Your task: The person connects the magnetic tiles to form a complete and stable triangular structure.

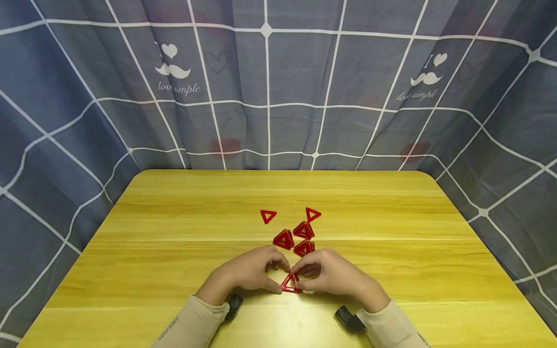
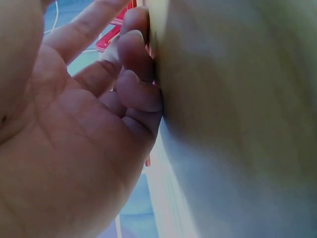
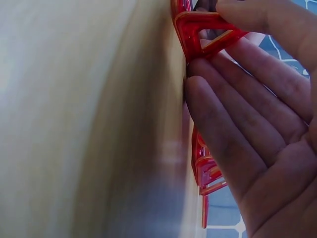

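In the head view a red triangular frame tile (image 1: pixel 285 289) is at the near middle of the table, between both hands. My left hand (image 1: pixel 250 270) holds its left side, thumb at the lower corner and a finger near the top. From the right, my right hand (image 1: pixel 332 276) pinches a red triangular tile (image 3: pixel 190 37) between thumb and finger, tilted up from the table in the right wrist view. A second red part touches it there, partly out of frame. Fingers hide much of the join. In the left wrist view, curled fingers (image 2: pixel 138 94) rest against the table.
Just beyond the hands sit three red pyramid-like shapes, a left one (image 1: pixel 284 239), a back one (image 1: pixel 303 230) and a front one (image 1: pixel 304 248). Two loose red triangles, one left (image 1: pixel 263 212) and one right (image 1: pixel 308 215), lie farther back. A checked curtain (image 1: pixel 291 130) surrounds the wooden table (image 1: pixel 174 232).
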`<state>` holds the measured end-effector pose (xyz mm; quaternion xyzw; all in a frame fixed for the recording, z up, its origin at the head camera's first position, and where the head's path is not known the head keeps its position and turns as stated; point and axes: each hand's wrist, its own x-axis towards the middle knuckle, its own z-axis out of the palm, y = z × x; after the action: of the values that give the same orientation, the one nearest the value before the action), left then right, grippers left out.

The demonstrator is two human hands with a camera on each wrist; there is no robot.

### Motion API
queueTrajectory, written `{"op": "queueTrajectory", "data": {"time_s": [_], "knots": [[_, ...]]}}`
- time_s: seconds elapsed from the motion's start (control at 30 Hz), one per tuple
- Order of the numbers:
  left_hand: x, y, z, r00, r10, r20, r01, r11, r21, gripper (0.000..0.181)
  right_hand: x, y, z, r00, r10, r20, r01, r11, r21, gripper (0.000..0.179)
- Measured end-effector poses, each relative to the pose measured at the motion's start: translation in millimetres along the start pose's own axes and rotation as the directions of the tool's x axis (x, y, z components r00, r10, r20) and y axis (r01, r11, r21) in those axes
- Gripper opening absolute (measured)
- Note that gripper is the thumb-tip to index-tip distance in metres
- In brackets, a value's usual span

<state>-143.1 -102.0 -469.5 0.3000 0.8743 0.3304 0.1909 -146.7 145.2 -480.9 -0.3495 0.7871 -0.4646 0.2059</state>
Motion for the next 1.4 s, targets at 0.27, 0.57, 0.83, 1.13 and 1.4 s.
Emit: {"op": "queueTrajectory", "data": {"time_s": [0.27, 0.57, 0.83, 1.13, 1.4], "knots": [[0.8, -4.4, -7.8, 1.000, 0.010, 0.019, -0.009, 0.998, -0.066, 0.034, 1.1, -1.5, 1.4, 1.000, -0.018, -0.020, 0.016, 0.998, -0.066, 0.030], [15.9, -29.3, -35.2, 0.982, -0.047, -0.182, 0.019, 0.988, -0.155, 0.031, 2.6, -1.6, 1.2, 1.000, 0.015, -0.024, -0.017, 0.998, -0.068, 0.029], [38.7, -43.9, -55.6, 0.886, -0.242, -0.394, 0.204, 0.969, -0.137, 0.029, 2.5, -1.6, 1.4, 0.999, 0.042, -0.024, -0.043, 0.998, -0.051, 0.030], [55.2, -50.0, -54.5, 0.878, -0.305, -0.370, 0.319, 0.947, -0.023, 0.057, 1.9, -1.8, 1.3, 0.999, 0.046, -0.024, -0.047, 0.998, -0.043, 0.029], [60.3, -49.0, -53.5, 0.883, -0.283, -0.375, 0.324, 0.945, 0.048, 0.048, 1.6, -1.0, 0.8, 0.998, 0.054, -0.028, -0.055, 0.998, -0.037, 0.029]]}}
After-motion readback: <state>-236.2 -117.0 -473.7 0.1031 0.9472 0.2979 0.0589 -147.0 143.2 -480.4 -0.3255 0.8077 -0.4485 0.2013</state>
